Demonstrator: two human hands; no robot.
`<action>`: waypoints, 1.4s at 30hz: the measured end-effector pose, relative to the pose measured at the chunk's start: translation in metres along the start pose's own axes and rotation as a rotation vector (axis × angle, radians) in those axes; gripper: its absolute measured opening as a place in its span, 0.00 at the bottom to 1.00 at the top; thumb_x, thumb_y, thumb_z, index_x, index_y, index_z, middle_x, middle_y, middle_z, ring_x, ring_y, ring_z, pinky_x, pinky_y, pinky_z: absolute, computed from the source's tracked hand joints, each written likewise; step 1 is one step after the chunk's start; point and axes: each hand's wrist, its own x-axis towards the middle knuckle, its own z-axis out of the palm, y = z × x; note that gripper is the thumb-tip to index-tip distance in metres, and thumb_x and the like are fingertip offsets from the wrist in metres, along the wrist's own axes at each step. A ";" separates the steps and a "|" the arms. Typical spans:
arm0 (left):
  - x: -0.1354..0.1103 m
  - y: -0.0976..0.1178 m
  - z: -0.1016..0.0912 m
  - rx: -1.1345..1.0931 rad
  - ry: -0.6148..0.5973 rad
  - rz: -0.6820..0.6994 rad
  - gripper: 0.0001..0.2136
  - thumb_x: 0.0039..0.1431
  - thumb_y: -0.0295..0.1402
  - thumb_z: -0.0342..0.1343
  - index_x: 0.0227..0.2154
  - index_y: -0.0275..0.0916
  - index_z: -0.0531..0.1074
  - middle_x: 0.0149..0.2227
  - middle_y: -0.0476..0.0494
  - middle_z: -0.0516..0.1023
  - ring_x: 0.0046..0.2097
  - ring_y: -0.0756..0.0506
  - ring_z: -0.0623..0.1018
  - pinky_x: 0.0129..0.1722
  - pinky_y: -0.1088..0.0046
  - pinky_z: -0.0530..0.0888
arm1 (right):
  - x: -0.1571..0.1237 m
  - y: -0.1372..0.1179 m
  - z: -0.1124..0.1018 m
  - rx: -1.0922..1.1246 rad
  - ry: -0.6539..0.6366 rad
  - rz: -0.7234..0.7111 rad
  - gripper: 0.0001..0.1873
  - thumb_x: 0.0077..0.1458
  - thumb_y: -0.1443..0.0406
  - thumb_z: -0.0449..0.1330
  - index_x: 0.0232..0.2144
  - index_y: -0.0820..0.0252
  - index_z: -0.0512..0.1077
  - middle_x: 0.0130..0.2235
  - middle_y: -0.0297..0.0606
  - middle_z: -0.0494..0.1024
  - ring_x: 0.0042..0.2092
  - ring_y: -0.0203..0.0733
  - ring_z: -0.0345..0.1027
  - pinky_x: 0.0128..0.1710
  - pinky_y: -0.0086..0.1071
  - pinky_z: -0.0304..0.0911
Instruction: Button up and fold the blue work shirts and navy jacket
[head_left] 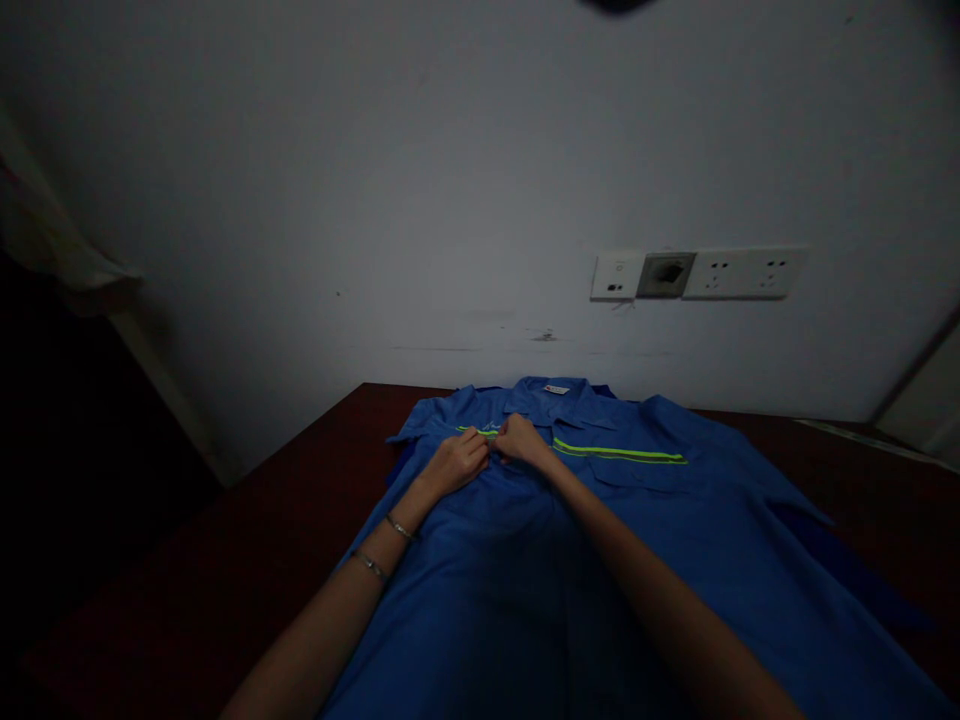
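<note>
A blue work shirt with a collar and a yellow-green chest stripe lies spread out, front side up, its collar toward the wall. My left hand is closed in a pinch on the shirt's chest, by the left part of the stripe. Close beside it, nearly touching, my right hand pinches the same patch of cloth from the right. Whatever small part sits between my fingertips is hidden. Darker blue cloth shows from beneath the shirt at its right edge.
The shirt rests on a dark red-brown table against a grey-white wall. Sockets and switch plates are set in the wall at right. Pale cloth hangs at far left above a dark area.
</note>
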 end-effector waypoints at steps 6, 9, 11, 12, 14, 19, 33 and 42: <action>0.002 -0.001 -0.005 -0.014 -0.007 -0.055 0.07 0.58 0.30 0.46 0.34 0.36 0.68 0.38 0.41 0.71 0.44 0.45 0.65 0.43 0.65 0.64 | 0.003 0.005 0.000 0.132 -0.063 0.022 0.07 0.40 0.67 0.59 0.15 0.65 0.68 0.16 0.36 0.70 0.19 0.36 0.67 0.17 0.21 0.55; 0.002 -0.003 -0.006 -0.021 -0.024 -0.079 0.07 0.58 0.31 0.47 0.36 0.37 0.69 0.37 0.42 0.72 0.45 0.45 0.65 0.45 0.64 0.63 | 0.005 0.007 -0.001 0.172 -0.085 0.045 0.04 0.38 0.70 0.59 0.16 0.66 0.69 0.15 0.34 0.70 0.19 0.35 0.67 0.17 0.21 0.56; 0.001 -0.003 -0.005 -0.010 -0.026 -0.076 0.07 0.58 0.31 0.47 0.35 0.37 0.69 0.36 0.42 0.71 0.43 0.45 0.65 0.44 0.65 0.63 | 0.006 0.008 -0.002 0.189 -0.092 0.063 0.04 0.38 0.72 0.59 0.16 0.66 0.69 0.15 0.33 0.70 0.18 0.35 0.66 0.17 0.21 0.57; 0.001 -0.004 -0.004 -0.002 -0.023 -0.072 0.08 0.58 0.31 0.47 0.35 0.37 0.70 0.36 0.42 0.71 0.43 0.45 0.65 0.43 0.65 0.63 | 0.007 0.008 -0.003 0.205 -0.098 0.075 0.04 0.37 0.73 0.59 0.15 0.65 0.69 0.15 0.33 0.70 0.18 0.34 0.66 0.17 0.21 0.58; 0.000 -0.004 -0.002 0.011 -0.014 -0.063 0.08 0.59 0.31 0.46 0.36 0.37 0.70 0.36 0.42 0.71 0.42 0.45 0.65 0.42 0.65 0.63 | 0.008 0.008 -0.003 0.253 -0.123 0.101 0.04 0.37 0.74 0.58 0.15 0.65 0.68 0.14 0.32 0.69 0.19 0.34 0.66 0.18 0.21 0.60; 0.000 -0.002 -0.001 0.043 0.002 -0.062 0.09 0.60 0.30 0.44 0.34 0.37 0.70 0.34 0.42 0.70 0.41 0.45 0.65 0.41 0.66 0.63 | 0.010 0.010 -0.005 0.296 -0.164 0.122 0.06 0.37 0.75 0.58 0.13 0.65 0.67 0.13 0.31 0.68 0.20 0.33 0.66 0.19 0.20 0.61; 0.004 -0.003 -0.007 -0.002 0.002 -0.090 0.08 0.57 0.31 0.48 0.33 0.37 0.71 0.35 0.43 0.72 0.43 0.45 0.66 0.44 0.64 0.61 | -0.005 -0.003 -0.010 0.092 -0.048 0.021 0.02 0.37 0.72 0.58 0.17 0.67 0.71 0.17 0.36 0.72 0.21 0.35 0.67 0.17 0.20 0.56; 0.015 -0.014 -0.022 -0.200 -0.001 -0.271 0.09 0.58 0.30 0.48 0.37 0.40 0.73 0.38 0.45 0.73 0.44 0.46 0.66 0.43 0.67 0.63 | -0.005 0.001 -0.022 0.343 -0.098 -0.112 0.07 0.39 0.66 0.62 0.22 0.67 0.74 0.19 0.34 0.73 0.20 0.33 0.66 0.19 0.22 0.59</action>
